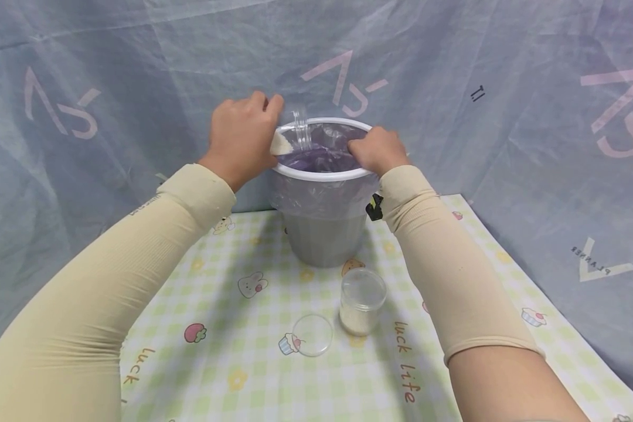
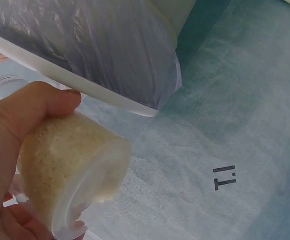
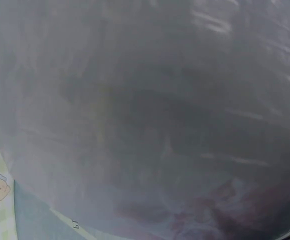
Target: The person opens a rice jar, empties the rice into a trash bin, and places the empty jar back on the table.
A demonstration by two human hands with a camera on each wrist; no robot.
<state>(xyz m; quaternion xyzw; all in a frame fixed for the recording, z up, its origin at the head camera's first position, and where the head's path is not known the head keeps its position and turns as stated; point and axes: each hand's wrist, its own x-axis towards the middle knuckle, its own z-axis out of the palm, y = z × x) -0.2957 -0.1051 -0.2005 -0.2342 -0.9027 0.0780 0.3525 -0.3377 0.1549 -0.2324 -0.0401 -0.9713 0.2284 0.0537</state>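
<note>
In the head view my left hand (image 1: 245,138) grips a clear plastic jar (image 1: 302,126), tipped on its side with its mouth over the left part of the bin. Pale grainy stuff (image 2: 70,150) fills much of the jar towards its base, as the left wrist view shows, with thumb and fingers around the wall. My right hand (image 1: 381,151) holds the white rim (image 1: 324,175) of the grey bin (image 1: 324,234) on its right side, thumb inside. A thin see-through purplish bag (image 1: 332,140) lines the bin and folds down over its outside. The bin's lined side fills the right wrist view.
A second clear jar (image 1: 363,296), with pale grainy stuff at its bottom, stands in front of the bin. Left of it a clear round lid (image 1: 313,335) lies on the checked tablecloth (image 1: 216,363). A printed cloth (image 1: 190,70) hangs behind the table.
</note>
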